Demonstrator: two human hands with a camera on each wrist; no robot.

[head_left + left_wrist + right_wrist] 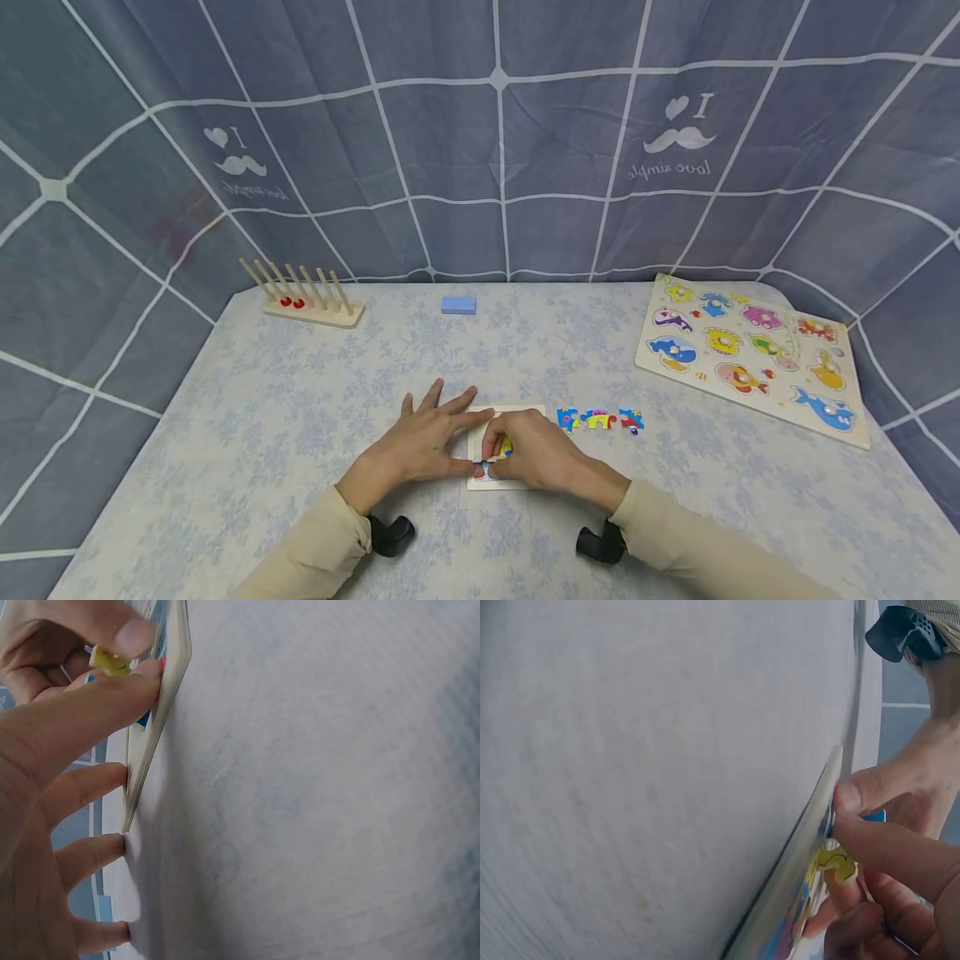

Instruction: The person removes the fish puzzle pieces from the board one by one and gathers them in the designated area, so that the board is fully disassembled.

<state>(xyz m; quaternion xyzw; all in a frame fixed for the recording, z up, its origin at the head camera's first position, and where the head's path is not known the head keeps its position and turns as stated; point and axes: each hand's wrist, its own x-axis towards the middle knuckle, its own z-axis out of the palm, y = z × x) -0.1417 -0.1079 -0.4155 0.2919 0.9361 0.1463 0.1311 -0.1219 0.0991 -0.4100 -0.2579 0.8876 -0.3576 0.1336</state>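
Note:
A small wooden jigsaw board (506,485) lies on the table under both hands. My left hand (427,437) has its fingers spread at the board's left side, while its thumb (112,701) reaches over to the pieces near the front left corner. My right hand (536,446) pinches a jigsaw piece with a yellow part (836,862), seen tilted just above the board. Its curled fingers and thumb hide most of the piece. To the right of the board, three colorful jigsaw pieces (597,419) lie in a row.
At the back left stands a wooden peg rack (318,314) with red beads. A blue block (458,305) lies at the back middle. A large sea-animal puzzle board (705,379) occupies the right side. A grey curtain (450,158) hangs behind the table.

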